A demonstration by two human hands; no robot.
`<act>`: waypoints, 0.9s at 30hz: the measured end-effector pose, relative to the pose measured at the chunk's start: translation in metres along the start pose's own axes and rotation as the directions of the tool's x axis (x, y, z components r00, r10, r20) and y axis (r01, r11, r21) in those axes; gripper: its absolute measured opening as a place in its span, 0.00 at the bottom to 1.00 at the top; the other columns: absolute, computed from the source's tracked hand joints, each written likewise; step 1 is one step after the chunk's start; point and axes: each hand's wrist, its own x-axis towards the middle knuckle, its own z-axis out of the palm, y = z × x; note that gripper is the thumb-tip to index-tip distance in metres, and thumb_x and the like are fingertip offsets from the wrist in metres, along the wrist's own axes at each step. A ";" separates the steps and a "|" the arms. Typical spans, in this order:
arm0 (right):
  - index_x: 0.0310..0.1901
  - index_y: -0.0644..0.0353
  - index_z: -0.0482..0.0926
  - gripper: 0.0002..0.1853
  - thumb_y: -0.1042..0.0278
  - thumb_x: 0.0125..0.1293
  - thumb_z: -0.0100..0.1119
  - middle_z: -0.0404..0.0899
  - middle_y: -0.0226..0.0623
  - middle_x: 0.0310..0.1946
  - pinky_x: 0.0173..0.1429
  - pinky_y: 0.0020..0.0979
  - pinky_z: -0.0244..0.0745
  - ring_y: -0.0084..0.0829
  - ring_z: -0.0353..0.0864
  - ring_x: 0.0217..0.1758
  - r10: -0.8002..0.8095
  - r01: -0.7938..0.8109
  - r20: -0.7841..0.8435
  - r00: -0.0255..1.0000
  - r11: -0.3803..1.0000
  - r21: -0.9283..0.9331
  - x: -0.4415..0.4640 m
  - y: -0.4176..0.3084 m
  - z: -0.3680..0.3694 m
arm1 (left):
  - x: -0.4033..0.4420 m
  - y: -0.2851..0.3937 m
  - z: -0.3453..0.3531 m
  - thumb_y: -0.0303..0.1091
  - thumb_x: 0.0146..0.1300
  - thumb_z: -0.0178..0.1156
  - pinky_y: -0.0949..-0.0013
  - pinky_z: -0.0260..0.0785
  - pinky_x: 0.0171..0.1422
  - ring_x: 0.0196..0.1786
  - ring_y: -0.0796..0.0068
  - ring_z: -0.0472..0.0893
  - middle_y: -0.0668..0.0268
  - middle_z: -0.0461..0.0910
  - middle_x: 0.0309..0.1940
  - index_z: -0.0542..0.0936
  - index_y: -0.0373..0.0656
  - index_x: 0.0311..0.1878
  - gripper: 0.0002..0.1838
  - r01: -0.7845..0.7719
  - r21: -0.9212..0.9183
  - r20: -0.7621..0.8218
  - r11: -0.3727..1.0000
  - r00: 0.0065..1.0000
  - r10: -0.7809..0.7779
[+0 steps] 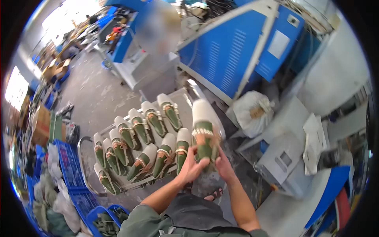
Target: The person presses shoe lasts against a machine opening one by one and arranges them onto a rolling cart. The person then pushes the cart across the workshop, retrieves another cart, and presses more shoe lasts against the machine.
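Observation:
In front of me I hold up a pair of shoes with white toes, green insoles and pearl-beaded straps. My left hand point(192, 168) grips the heel end of the nearer shoe point(204, 148), thumb across the green insole. My right hand point(224, 164) is closed round the heel of the other shoe, which is blurred and partly hidden behind the first. Just left of my hands, a metal rack cart point(87, 166) carries several shoes of the same kind, among them a shoe point(182, 147) beside my left hand and a shoe point(142, 162) lying aslant.
Blue machine cabinets point(221, 51) stand ahead. To the right are a stuffed white sack point(252, 112) and a grey metal box point(282, 166) on a bench. Blue crates point(73, 168) and a blue basket point(94, 219) stand at left. A person with a blurred head is near the machine.

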 end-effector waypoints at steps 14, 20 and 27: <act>0.74 0.67 0.44 0.50 0.57 0.61 0.67 0.62 0.49 0.66 0.71 0.39 0.59 0.39 0.63 0.69 -0.249 0.310 -0.658 0.711 0.950 -0.025 -0.204 0.011 -0.074 | 0.091 -0.001 0.271 0.28 0.59 0.59 0.57 0.77 0.55 0.51 0.60 0.80 0.53 0.77 0.53 0.69 0.37 0.61 0.25 0.553 -0.529 0.648 0.643 0.753 -0.115; 0.70 0.68 0.52 0.43 0.74 0.56 0.66 0.67 0.50 0.59 0.56 0.35 0.72 0.36 0.72 0.58 -0.296 0.186 -0.855 0.426 0.953 -0.238 -0.223 0.040 -0.149 | 0.090 -0.016 0.419 0.30 0.62 0.59 0.62 0.74 0.54 0.49 0.68 0.79 0.58 0.78 0.46 0.72 0.35 0.57 0.21 0.366 -0.199 0.689 0.909 0.712 -0.136; 0.68 0.66 0.56 0.40 0.73 0.54 0.64 0.65 0.57 0.60 0.58 0.46 0.71 0.51 0.71 0.59 -0.605 -0.118 -0.753 0.258 0.754 -0.646 -0.199 0.100 -0.231 | 0.111 -0.060 0.455 0.36 0.64 0.46 0.51 0.41 0.78 0.70 0.51 0.64 0.52 0.70 0.63 0.74 0.34 0.59 0.24 -0.725 -0.261 0.783 0.638 0.227 0.579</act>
